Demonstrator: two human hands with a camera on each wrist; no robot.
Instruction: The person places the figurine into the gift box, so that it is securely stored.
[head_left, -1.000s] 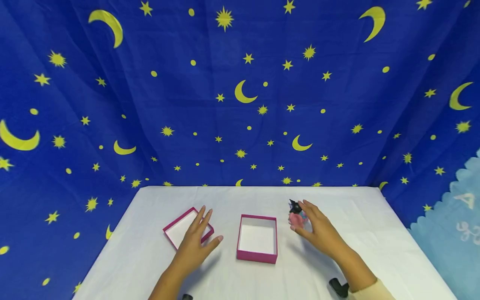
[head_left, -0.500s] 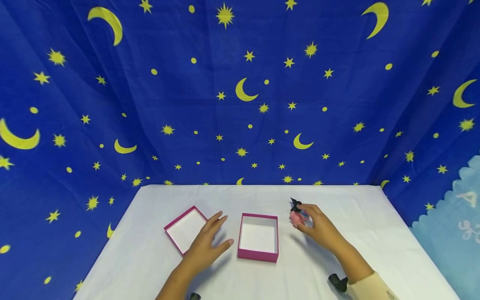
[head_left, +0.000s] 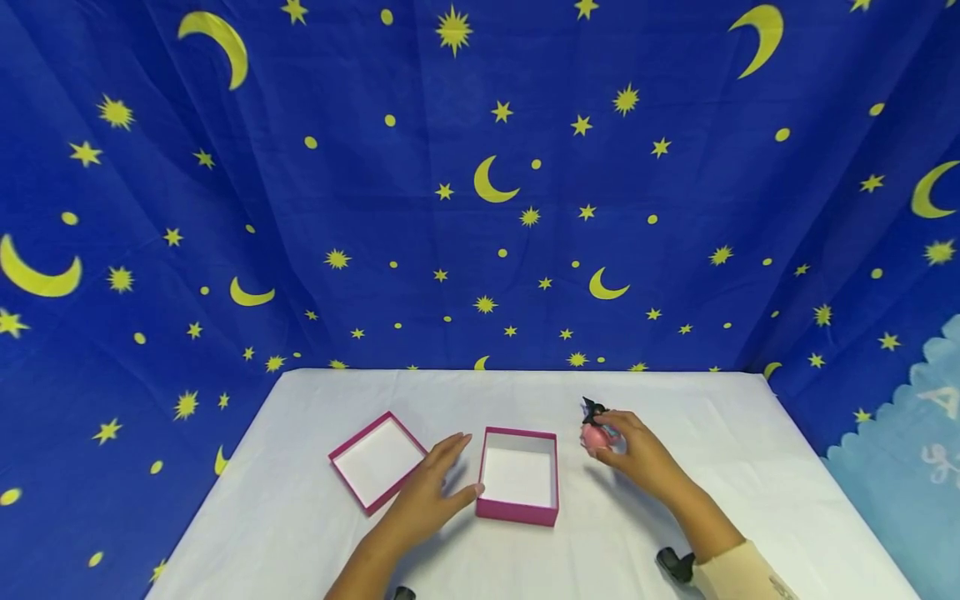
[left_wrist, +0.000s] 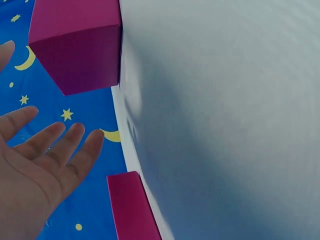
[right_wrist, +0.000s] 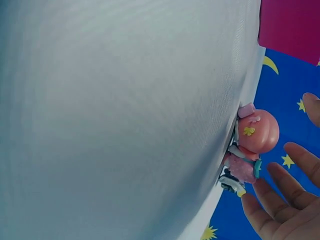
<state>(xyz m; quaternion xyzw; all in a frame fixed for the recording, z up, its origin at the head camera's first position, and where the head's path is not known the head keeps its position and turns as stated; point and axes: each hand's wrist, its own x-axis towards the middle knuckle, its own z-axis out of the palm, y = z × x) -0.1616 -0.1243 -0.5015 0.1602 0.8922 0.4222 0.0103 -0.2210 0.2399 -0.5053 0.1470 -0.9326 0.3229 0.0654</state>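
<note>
An uncovered magenta box (head_left: 517, 512) with a white inside stands mid-table. Left of it lies a shallower magenta box part (head_left: 358, 492), open side up. My left hand (head_left: 424, 507) hovers between them, fingers extended, its thumb tip at the box's left wall in the head view. On the right, a cluster of small toys (right_wrist: 242, 167) includes a glossy peach-pink rounded piece (right_wrist: 258, 131) with a yellow flower, pink and teal pieces, and a black pointed piece (head_left: 592, 408). Beside the cluster is my right hand (head_left: 645, 458), fingers spread and uncurled, fingertips close to the toys; it partly hides them in the head view.
White cloth covers the table (head_left: 570, 558). A blue curtain (head_left: 420, 208) with yellow moons and stars rises behind and to the sides. A black device (head_left: 677, 567) sits at the right wrist, another (head_left: 404, 593) by the left. Light-blue fabric (head_left: 900, 475) hangs at right.
My left hand has moved right, from over the shallow box part to the box's left side. My right hand has settled slightly, its fingers drawing a little closer around the toys.
</note>
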